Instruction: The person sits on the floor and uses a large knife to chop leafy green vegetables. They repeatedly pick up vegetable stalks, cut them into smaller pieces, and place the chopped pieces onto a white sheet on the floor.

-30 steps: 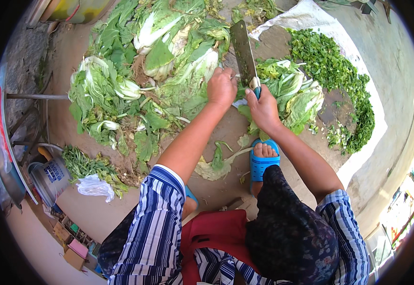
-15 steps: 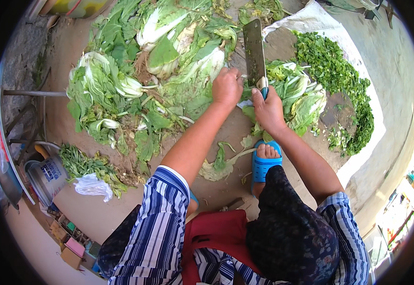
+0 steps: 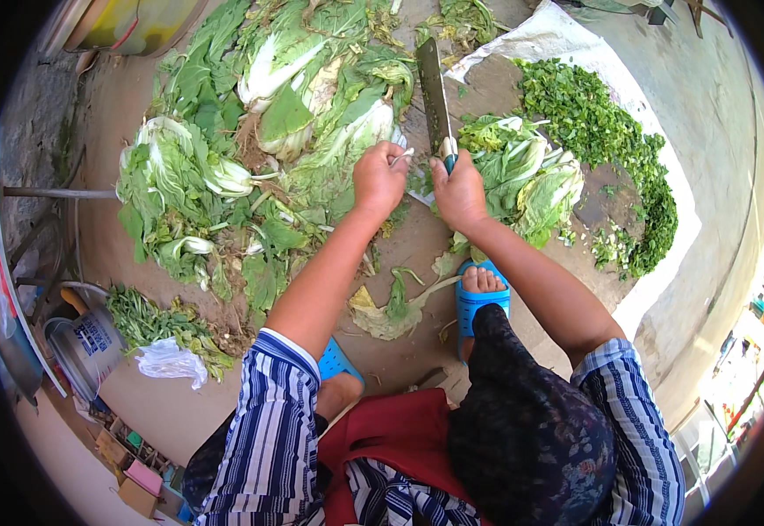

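Observation:
My right hand (image 3: 462, 195) is wrapped round the handle of a cleaver (image 3: 434, 95), whose broad blade points away from me and is flecked with green bits. Just left of it, my left hand (image 3: 379, 180) is closed in a pinch, with a small whitish piece (image 3: 405, 156) sticking out at the fingertips; its kind is too small to tell. To the right of the cleaver lie cabbages (image 3: 527, 180) with pale ribs and yellowing leaves. Left of my left hand are more leafy cabbages (image 3: 281, 70), some with roots on.
Chopped greens (image 3: 610, 114) spread over a white sheet (image 3: 676, 210) at the right. A loose leaf (image 3: 389, 314) lies between my feet in blue sandals (image 3: 485, 298). At the left are a white plastic bag (image 3: 173, 364), a grey-white bucket (image 3: 88, 337) and a bunch of greens (image 3: 149, 320).
Both hands have shifted left and a little toward me, the cleaver turning more edge-on. The whitish piece now shows clearly at my left fingertips. My left sandal has come into view.

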### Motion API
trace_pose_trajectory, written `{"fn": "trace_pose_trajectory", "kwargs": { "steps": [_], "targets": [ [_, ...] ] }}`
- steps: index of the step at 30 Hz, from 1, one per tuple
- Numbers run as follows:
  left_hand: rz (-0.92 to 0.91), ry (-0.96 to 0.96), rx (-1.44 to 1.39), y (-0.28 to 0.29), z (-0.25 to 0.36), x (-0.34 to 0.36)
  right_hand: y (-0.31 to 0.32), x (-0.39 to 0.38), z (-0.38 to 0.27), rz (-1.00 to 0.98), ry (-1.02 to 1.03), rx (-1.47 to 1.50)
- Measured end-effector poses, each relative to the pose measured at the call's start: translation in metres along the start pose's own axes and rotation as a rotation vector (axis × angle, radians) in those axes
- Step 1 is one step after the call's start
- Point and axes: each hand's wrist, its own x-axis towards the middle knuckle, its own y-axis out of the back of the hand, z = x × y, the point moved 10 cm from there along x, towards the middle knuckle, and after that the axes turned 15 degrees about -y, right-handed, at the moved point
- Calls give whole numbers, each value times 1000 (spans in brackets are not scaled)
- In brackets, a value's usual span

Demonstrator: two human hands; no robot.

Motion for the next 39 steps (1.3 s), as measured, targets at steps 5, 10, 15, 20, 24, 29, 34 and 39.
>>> {"fn": "trace_pose_trajectory", "kwargs": {
  "steps": [5,10,15,20,24,29,34,39],
  "targets": [
    [78,112,-312,-1,-5,-4,10,11,30,-114,-104,330],
    [14,177,-306,-30,-1,8,52,-14,9,-196,-109,608],
    [-100,-130,167,-48,28,30,72,-24,6,-181,-156,662],
    [-107,-70,121,-41,22,38,75,-38,21,-201,-193,689],
    [579,-68,-228,50,56,76,82,-48,35,-198,-215,767],
    [377,-90,-122,38,83,68,83,-55,38,-216,-233,803],
    [72,-143,-93,-11,114,44,101,-58,48,-184,-230,808],
    [-107,-298,-2,-69,141,34,144,-56,59,-19,-198,785]
  ]
}}
